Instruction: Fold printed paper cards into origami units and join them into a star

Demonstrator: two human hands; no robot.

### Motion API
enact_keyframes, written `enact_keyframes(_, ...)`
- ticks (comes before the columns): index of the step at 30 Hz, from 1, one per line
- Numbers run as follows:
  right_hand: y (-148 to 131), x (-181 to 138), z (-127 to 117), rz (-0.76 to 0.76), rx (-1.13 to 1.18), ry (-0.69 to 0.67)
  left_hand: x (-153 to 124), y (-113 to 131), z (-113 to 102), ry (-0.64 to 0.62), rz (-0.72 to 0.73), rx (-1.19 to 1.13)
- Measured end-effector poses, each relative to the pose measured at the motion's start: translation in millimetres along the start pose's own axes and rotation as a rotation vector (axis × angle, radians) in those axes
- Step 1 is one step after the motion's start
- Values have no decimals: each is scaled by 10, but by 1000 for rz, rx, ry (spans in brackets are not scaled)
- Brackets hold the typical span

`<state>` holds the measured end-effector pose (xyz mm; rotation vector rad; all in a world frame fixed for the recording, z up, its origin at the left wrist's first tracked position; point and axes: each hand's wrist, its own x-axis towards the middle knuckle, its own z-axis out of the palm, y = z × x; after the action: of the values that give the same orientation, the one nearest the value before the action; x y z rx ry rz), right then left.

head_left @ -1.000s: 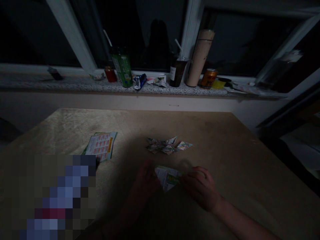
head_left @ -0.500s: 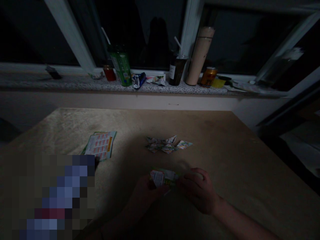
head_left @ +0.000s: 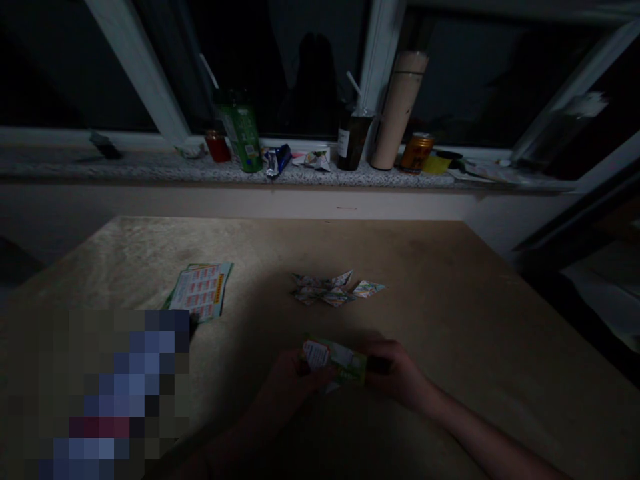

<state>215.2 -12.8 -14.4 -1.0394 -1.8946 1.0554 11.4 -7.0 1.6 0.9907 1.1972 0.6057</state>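
A folded piece of printed paper [head_left: 345,360], green and white with small print, is held over the table in front of me. My left hand [head_left: 293,383] pinches its left end, the thumb lying across the front. At the paper's right end, my right hand [head_left: 393,370] grips the edge with curled fingers; the fingertips behind it are hidden. Just beyond the hands lie several small folded paper pieces [head_left: 325,290] with pointed ends, one [head_left: 369,289] a little apart on the right. Farther left rests a stack of printed paper sheets [head_left: 200,290].
A pixelated patch [head_left: 125,393] covers the lower left. Behind the wooden table [head_left: 450,300], a speckled windowsill [head_left: 175,170] carries a green cup [head_left: 243,133], a red jar [head_left: 217,147], a dark cup with a straw [head_left: 353,143], a tall pink flask [head_left: 400,110] and an orange can [head_left: 417,153].
My right hand has turned and shifted from over the paper to its right edge, so more of the green side shows. The left hand keeps its hold in nearly the same place.
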Motion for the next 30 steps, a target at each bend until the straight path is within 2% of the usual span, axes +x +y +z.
enact_keyframes(5, -6, -29, -2, 27, 79, -71, 27, -11, -6, -4, 5, 35)
enact_keyframes(12, 21, -35, -16, 58, 135, -64, 13, -18, -11, -25, 13, 51)
enact_keyframes(22, 7, -37, 17, 39, 24, -72, 27, -66, -12, -37, 29, 87)
enact_keyframes(26, -35, -29, 11, -23, -19, -117, 17, -42, -5, 8, 18, 129)
enact_keyframes(30, -58, -24, 13, -19, -39, -149, 7, -24, -8, -16, 51, 166)
